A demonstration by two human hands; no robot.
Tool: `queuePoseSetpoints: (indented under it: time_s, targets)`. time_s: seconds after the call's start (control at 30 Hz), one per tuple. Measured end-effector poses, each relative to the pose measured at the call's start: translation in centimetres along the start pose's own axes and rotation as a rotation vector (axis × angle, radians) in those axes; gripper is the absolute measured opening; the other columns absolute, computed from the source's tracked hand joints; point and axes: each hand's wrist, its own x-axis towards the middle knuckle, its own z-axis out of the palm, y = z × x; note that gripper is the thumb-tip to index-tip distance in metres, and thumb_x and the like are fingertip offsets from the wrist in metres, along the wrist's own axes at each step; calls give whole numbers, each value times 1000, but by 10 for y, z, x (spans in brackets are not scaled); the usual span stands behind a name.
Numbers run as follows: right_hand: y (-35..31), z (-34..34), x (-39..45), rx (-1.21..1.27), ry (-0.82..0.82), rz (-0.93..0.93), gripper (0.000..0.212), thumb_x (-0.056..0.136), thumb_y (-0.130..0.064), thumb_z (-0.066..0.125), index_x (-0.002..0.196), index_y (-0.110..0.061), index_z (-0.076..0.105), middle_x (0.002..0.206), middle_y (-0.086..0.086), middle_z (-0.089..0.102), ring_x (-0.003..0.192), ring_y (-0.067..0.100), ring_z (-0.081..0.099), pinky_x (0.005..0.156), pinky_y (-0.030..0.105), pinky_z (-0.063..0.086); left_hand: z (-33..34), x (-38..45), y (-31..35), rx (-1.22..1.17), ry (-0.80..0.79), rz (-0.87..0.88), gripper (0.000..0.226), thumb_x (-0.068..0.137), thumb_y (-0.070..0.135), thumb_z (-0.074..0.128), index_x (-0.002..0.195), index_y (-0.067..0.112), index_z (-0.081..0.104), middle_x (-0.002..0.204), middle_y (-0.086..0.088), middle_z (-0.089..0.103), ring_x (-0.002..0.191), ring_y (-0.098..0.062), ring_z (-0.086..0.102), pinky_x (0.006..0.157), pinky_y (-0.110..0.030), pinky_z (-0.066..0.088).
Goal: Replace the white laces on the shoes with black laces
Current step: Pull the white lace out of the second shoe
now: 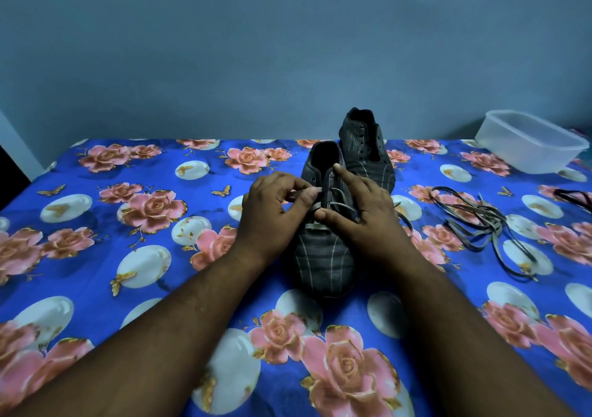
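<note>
I am pinching a pale lace [315, 207] with my left hand [272, 207] over the near dark striped shoe [323, 224]; my right hand [358, 205] is lying spread across it, hiding its right side. Second shoe [365, 147] is standing just behind.

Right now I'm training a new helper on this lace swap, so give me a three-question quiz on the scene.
1. True or false: the far shoe has a lace threaded through it.
2. Which hand pinches the pale lace on the near shoe?
3. The loose laces lie: A) in the plastic container B) on the floral cloth C) inside a shoe.

Key: 1 false; 2 left hand; 3 B.
</note>
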Motion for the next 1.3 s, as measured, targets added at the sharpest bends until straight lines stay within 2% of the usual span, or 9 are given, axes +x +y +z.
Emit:
queuePoseSetpoints:
  time_s: [0.23,0.5,0.6,0.7,0.83,0.93,1.03,1.17,1.3]
  targets:
    - [-3,-1,-1,-2,-7,-2,92,67,-86,50,151,-51,33,146,-2,48,136,22,40,115,48,33,-2,1,-5,56,77,-61,23,87,41,62,81,21,71,83,5,64,90,-23,60,86,-45,46]
    - [-2,-1,-2,19,-1,3,86,76,-71,68,151,-48,35,146,-1,47,135,21,38,116,48,31,-15,8,-31,278,138,-544,26,83,44,65,69,23,64,86,4,70,102,-31,60,88,-40,45]
    - [-3,-2,-2,16,0,15,89,71,-76,61,151,-47,35,145,-2,48,134,21,39,116,47,31,-12,7,-27,271,151,-434,19,89,46,64,93,29,72,107,6,70,112,-28,58,92,-42,44]
    - [-2,-2,-2,22,5,7,89,73,-74,67,151,-45,36,142,-1,49,132,22,41,115,46,32,-8,4,-17,118,146,-152,34,94,53,59,117,30,69,122,7,65,119,-19,57,102,-44,42]
    - [-1,-2,-1,28,1,-4,89,73,-73,65,152,-43,36,143,1,49,134,22,41,115,45,32,-1,0,-8,171,46,6,33,91,56,52,94,30,72,103,12,67,109,-16,59,97,-47,39]
    - [-3,-3,-2,33,-10,0,93,69,-79,57,152,-43,36,144,0,49,136,22,40,116,46,31,1,0,-10,176,62,3,24,90,49,58,88,29,70,99,12,66,107,-16,59,97,-50,38]
    - [-3,-2,-2,29,-6,0,89,73,-74,63,152,-44,36,146,0,48,138,22,38,117,47,30,0,1,-13,223,94,-20,22,88,49,59,86,29,68,101,10,65,107,-18,58,93,-46,37]
    - [-3,-3,-2,30,-15,10,90,71,-77,61,151,-46,35,146,0,47,137,22,38,117,48,30,-4,4,-20,470,111,-236,23,87,48,63,75,28,63,98,6,64,108,-26,54,83,-40,30]
    - [-1,-3,-2,21,-15,1,88,75,-74,68,152,-47,34,146,-1,47,136,21,39,117,47,30,-17,8,-33,550,30,-481,24,80,50,62,71,28,62,91,6,63,112,-28,51,79,-39,26]
